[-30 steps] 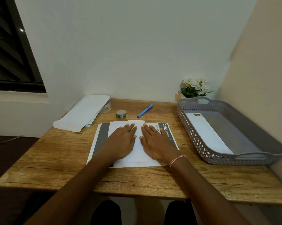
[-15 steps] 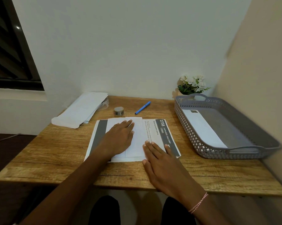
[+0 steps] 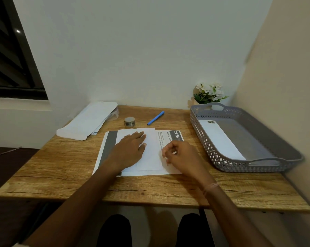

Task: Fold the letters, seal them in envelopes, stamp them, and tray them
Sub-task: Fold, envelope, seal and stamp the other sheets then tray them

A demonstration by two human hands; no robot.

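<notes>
A folded white letter (image 3: 150, 155) lies on a stack of printed sheets (image 3: 175, 135) in the middle of the wooden table. My left hand (image 3: 131, 148) presses flat on the letter's left half, fingers spread. My right hand (image 3: 179, 155) hovers at the letter's right edge with its fingers curled together; I cannot tell whether they pinch the paper. A pile of white envelopes (image 3: 88, 120) sits at the back left. A small roll of stamps (image 3: 129, 121) stands behind the letter. The grey tray (image 3: 257, 120) on the right holds one stamped envelope (image 3: 220, 139).
A blue pen (image 3: 156, 118) lies behind the sheets, right of the stamp roll. White flowers (image 3: 209, 93) stand in the back corner behind the tray. Walls close the table at the back and right; a window is at the left.
My right hand left the letter, slid back to the table's front edge, then returned to the letter's right edge with curled fingers. My left hand stayed flat on the letter.
</notes>
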